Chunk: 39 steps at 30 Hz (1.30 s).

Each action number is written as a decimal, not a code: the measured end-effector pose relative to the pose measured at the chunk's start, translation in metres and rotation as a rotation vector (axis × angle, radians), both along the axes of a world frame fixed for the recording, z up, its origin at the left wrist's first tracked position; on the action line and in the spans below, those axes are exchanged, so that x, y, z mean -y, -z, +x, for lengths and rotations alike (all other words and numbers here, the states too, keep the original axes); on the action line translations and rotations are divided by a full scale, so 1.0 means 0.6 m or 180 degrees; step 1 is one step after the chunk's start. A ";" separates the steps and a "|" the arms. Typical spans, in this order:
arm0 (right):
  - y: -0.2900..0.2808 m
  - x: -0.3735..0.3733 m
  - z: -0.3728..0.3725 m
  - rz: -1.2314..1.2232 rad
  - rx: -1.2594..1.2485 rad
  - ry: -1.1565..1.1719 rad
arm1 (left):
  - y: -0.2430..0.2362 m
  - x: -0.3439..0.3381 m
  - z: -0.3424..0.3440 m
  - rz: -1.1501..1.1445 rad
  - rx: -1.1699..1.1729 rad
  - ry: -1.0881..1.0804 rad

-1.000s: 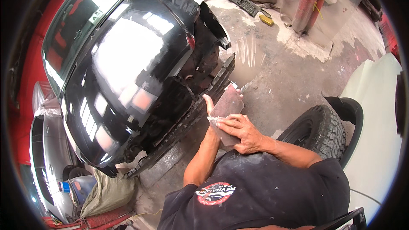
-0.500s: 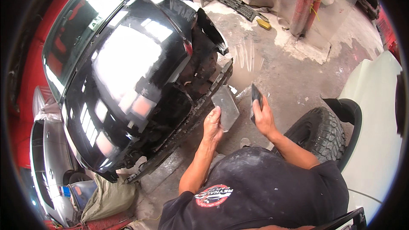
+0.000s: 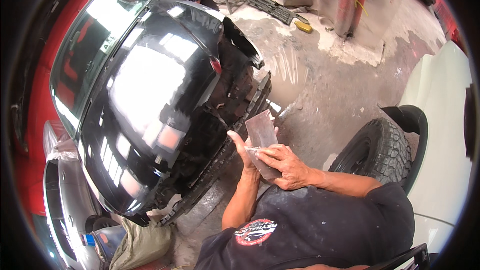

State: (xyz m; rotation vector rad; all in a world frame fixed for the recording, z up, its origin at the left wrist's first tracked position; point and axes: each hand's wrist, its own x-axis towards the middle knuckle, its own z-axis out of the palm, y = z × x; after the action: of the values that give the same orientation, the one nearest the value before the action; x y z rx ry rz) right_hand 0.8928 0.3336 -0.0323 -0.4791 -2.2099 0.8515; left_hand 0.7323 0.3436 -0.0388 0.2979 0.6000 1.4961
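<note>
Left hand (image 3: pixel 244 154) cradles the upper plate (image 3: pixel 261 129), thumb out; right hand (image 3: pixel 291 167) grips the lower plate (image 3: pixel 266 167) against it, near the black shirt (image 3: pixel 325 220). Probably light, stiffish stuff, so I'd pinch the edges.

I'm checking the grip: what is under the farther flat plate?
Under the farther flat plate, the left hand shows: its thumb at the left, fingertips past the right edge. The plate covers the rest of those fingers.

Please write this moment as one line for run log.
left hand: supports upper flat plate | right hand: grips lower flat plate | plates: apparently touching | nearby: black car, tire
</note>
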 end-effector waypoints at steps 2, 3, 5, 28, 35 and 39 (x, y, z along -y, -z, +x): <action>0.002 0.000 -0.013 -0.0064 -0.0227 0.0092 | -0.006 -0.003 0.006 0.0180 -0.0427 -0.0153; 0.004 -0.002 -0.023 -0.0151 -0.0380 0.0393 | -0.008 -0.004 0.011 0.0374 -0.0448 -0.0117; 0.007 -0.007 -0.040 -0.0410 -0.0493 0.0941 | -0.012 -0.006 0.021 0.0211 -0.0692 -0.0074; 0.014 -0.081 0.010 -0.2697 -0.1167 0.2001 | 0.055 -0.012 -0.029 -0.0414 -0.4551 -0.1403; -0.050 -0.083 -0.007 0.0607 -0.0105 0.0653 | -0.018 0.022 -0.006 0.0805 -0.0562 0.0274; -0.062 -0.073 0.006 0.0883 0.0397 0.0091 | -0.047 0.023 -0.043 0.0521 0.0858 0.0420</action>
State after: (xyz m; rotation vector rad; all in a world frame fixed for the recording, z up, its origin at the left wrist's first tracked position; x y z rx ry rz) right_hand 0.8962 0.3777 0.0047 -0.4370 -2.3829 0.5001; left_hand 0.7067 0.3296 -0.0108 0.2512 0.2392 1.4299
